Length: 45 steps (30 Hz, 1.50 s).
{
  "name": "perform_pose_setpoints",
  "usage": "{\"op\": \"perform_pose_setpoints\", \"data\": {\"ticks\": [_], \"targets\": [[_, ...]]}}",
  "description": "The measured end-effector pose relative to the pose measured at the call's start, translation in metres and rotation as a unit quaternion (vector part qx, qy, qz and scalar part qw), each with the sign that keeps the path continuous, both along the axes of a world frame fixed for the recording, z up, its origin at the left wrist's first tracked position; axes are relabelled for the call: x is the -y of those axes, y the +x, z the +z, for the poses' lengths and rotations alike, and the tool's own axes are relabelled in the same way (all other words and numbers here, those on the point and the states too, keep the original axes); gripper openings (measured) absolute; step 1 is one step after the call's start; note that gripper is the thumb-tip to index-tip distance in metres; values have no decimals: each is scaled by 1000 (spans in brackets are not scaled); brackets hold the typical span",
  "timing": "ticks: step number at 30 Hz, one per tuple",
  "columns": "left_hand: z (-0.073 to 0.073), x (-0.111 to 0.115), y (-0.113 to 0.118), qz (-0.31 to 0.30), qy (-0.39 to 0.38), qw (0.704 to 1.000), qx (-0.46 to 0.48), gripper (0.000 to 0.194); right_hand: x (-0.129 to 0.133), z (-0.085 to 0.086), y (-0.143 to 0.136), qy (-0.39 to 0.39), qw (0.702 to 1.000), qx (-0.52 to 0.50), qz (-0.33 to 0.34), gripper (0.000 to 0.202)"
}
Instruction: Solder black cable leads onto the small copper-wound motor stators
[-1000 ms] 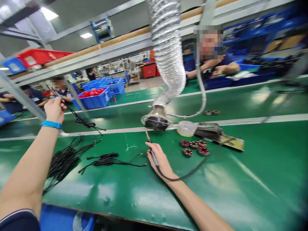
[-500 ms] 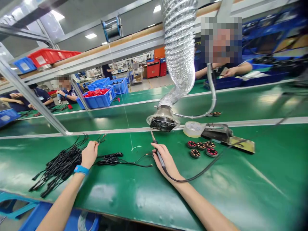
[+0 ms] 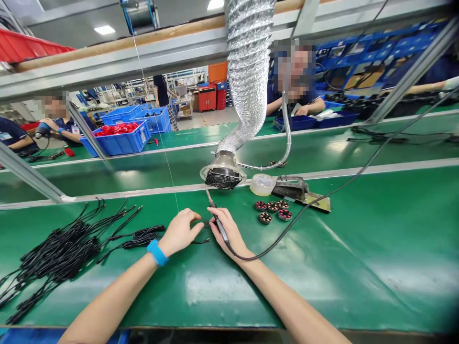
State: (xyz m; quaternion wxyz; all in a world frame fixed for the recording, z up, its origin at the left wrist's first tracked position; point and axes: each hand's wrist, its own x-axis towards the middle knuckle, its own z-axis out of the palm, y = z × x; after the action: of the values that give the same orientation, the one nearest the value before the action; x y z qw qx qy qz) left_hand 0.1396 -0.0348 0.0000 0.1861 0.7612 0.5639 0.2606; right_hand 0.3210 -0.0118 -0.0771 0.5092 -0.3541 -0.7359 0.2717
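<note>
My right hand (image 3: pixel 229 234) grips a soldering iron (image 3: pixel 219 225) like a pen, its tip pointing up and away toward the fan. The fingertips of this hand also meet a thin cable end, though the contact is partly hidden. Just to the left is my left hand (image 3: pixel 181 232), wearing a blue wristband, with thumb and fingers apart and nothing visible between them. Beneath it runs a bundled black cable (image 3: pixel 145 236), partly covered. Farther left lies a pile of black cables (image 3: pixel 60 253). A thin solder wire (image 3: pixel 171 174) hangs behind my left hand from a spool (image 3: pixel 139 14).
A fume fan (image 3: pixel 223 177) hangs on a foil duct (image 3: pixel 249 62) above the bench. To the right are several round copper-wound parts (image 3: pixel 272 206), a tape roll (image 3: pixel 263 185) and a metal dispenser (image 3: pixel 304 192). The iron's cord (image 3: pixel 287 229) crosses the right side. Co-workers sit opposite.
My left hand has left the cable pile and moved right, close to my right hand, its fingers now apart. A loose cable has shifted out of the pile. The camera view has turned right.
</note>
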Motion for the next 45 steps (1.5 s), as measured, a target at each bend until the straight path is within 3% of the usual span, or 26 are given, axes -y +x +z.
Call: {"op": "perform_pose_setpoints", "data": {"ticks": [3,6,9,21,28,34,45], "targets": [[-18,-15,16,18,-97,994,56,13,-2,-1,0,-5,1000,-15,7,45],[-29,-21,16,22,-198,965,170,20,-6,-2,1,-13,999,-34,17,46],[-35,-22,12,15,-228,940,255,31,-8,-2,1,-19,998,-47,29,47],[-47,-22,7,10,-241,925,294,33,-10,-1,0,-37,997,-52,33,55],[-48,-21,10,2,-190,942,277,19,-7,2,-1,-35,998,-50,23,57],[-52,-20,12,-4,-175,949,261,19,-6,2,0,-38,998,-51,26,54],[-44,-18,19,11,-118,969,215,10,-3,1,-1,-14,999,-32,17,54]]}}
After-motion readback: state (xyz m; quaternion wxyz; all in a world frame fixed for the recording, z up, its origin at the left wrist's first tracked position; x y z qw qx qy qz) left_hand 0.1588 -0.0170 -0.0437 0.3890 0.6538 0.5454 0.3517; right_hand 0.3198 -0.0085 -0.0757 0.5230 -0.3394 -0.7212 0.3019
